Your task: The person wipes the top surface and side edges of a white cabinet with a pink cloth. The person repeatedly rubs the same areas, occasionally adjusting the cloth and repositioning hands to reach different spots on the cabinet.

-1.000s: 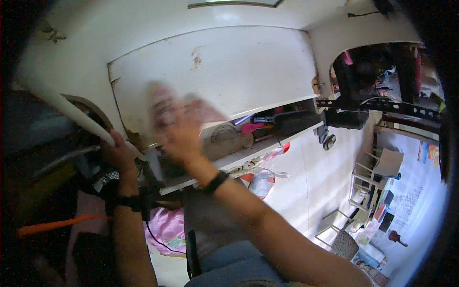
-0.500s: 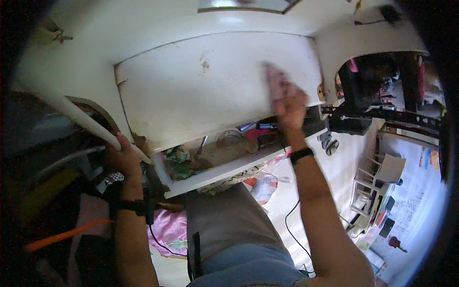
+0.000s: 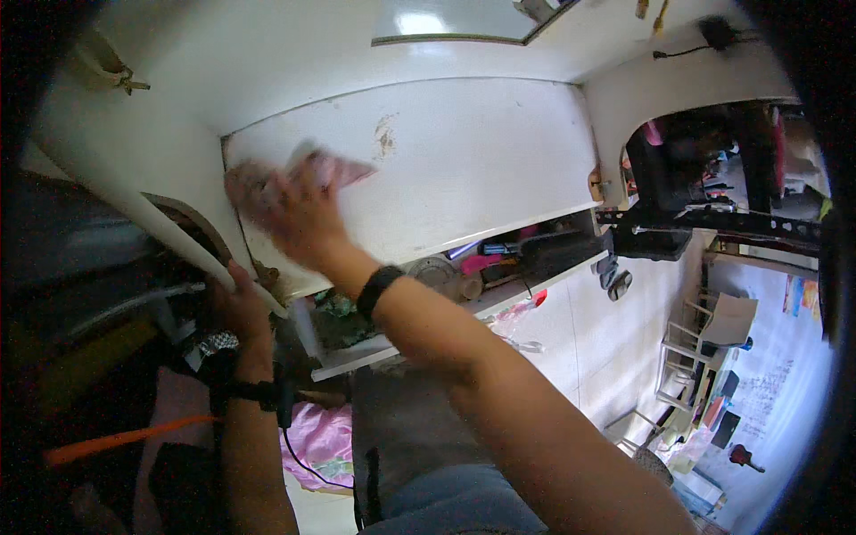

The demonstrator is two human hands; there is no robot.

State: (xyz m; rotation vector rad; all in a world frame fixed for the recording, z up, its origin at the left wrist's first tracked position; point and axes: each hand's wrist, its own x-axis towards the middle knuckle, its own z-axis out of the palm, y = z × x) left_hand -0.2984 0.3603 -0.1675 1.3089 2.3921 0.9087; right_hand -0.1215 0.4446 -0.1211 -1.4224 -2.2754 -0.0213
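Note:
A pinkish cloth (image 3: 343, 169) is bunched under my right hand (image 3: 303, 214), which presses it on the left part of a white shelf top (image 3: 464, 152). Motion blurs the fingers and the cloth somewhat. My left hand (image 3: 241, 303) grips the edge of a white side panel (image 3: 201, 254) at the left of the shelf. A brownish stain (image 3: 384, 135) marks the shelf near its middle. Below its front edge, an open drawer (image 3: 428, 330) holds a purple item, a pink item and other small things.
A framed mirror (image 3: 464, 22) is at the top. At right, an arched opening (image 3: 687, 152) shows dark shelving. Pink shiny fabric (image 3: 319, 437) lies low beside my legs, with a black cable across it. An orange strap (image 3: 134, 439) hangs at lower left. White chairs (image 3: 704, 334) stand at far right.
My right hand has swept the cloth from the right end of the shelf top to its left end. My left hand stays on the side panel.

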